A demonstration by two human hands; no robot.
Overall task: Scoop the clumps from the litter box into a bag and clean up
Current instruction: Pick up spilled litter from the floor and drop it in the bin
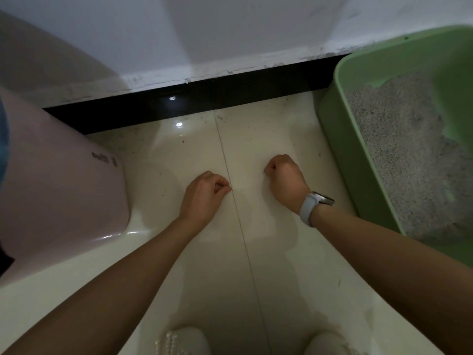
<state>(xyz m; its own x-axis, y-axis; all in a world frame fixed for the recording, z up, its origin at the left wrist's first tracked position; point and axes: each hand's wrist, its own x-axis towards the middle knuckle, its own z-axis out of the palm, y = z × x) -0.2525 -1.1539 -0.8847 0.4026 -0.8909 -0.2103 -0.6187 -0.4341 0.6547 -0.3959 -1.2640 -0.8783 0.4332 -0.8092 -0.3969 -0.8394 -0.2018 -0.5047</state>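
Left hand point(204, 194) pinching at floor; right hand point(284, 179) fisted, holding nothing visible; green litter box point(340, 139) holds grey litter point(409, 155).

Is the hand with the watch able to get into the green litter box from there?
Probably yes. The right hand hovers over the floor tiles just beside the green litter box, whose top is open, and nothing lies between them.

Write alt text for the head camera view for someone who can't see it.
Two bare forearms reach down over a pale tiled floor, the left hand and right hand both curled, apparently holding nothing. A green litter box with grey litter sits at right, a pink bin at left, and a white watch on the right wrist.
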